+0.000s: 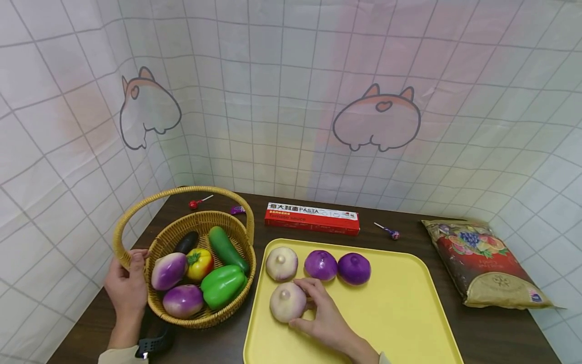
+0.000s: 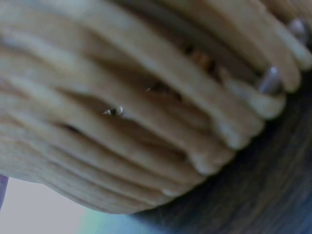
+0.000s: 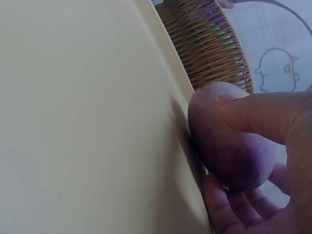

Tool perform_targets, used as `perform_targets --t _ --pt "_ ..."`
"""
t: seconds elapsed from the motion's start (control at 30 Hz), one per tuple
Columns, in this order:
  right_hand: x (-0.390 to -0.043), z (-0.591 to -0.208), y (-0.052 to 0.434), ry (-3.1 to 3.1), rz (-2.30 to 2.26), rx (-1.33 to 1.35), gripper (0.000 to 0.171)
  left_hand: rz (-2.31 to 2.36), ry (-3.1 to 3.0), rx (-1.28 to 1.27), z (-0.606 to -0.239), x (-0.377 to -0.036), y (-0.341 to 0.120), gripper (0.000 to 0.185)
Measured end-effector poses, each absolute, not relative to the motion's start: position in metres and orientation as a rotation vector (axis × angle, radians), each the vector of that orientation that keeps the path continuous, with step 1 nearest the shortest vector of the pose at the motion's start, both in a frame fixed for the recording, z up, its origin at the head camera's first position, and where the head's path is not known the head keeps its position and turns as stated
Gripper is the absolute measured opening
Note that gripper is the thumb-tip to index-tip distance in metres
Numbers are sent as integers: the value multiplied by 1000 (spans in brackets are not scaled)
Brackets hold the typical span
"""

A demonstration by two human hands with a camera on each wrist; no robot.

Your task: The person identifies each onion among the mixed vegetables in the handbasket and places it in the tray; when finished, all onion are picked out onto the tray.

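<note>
Head view: a person works at a dark table (image 1: pixel 500 333), a wicker basket (image 1: pixel 200 222) on their left and a yellow tray (image 1: pixel 400 313) in front.
Right hand: the right hand (image 1: pixel 325 316) is curled round a pale onion (image 1: pixel 287 302); in the right wrist view the thumb (image 3: pixel 253 114) presses its top and the fingers (image 3: pixel 229 209) cup it from below.
Left hand: the left hand (image 1: pixel 127 288) grips the basket's rim beside the handle (image 1: pixel 177 194), fingers wrapped over the edge; the left wrist view shows only blurred weave (image 2: pixel 146 112).
Onion's place: it sits on the tray near the left edge, in front of three more onions, one pale (image 1: pixel 282 263) and two purple (image 1: pixel 320 264) (image 1: pixel 354 268), in a row.
Relative to the hand: the onion lies under and left of the palm, touching thumb and fingers.
Doing it well: I judge a round, smooth body wants a wrap from both sides, not a fingertip pinch, and a straight lift clear of the tray lip, with the basket steadied.
Basket contents: two purple-white onions (image 1: pixel 169 270), a green pepper (image 1: pixel 223 285), a yellow-red pepper (image 1: pixel 199 264), a cucumber (image 1: pixel 227 247), an aubergine (image 1: pixel 186 241).
</note>
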State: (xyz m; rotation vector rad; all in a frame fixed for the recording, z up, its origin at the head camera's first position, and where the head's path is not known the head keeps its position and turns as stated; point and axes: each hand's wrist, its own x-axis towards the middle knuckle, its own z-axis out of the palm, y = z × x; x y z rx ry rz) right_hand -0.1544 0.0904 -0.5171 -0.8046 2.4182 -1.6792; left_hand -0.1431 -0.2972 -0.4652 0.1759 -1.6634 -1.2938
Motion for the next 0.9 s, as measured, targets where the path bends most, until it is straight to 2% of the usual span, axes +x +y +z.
perform_targets --t 0.27,0.57,0.9 --pt "-155 -516 89 2419 -1698 -808 78 -1312 -1647 151 -467 -144 -299 30" --pt "-155 -516 88 2223 -1843 -862 63 -1310 -1644 153 -466 -143 -298 30" --pt "-155 -517 86 2201 -1920 -837 55 -1325 -1619 134 -466 -143 -297 30"
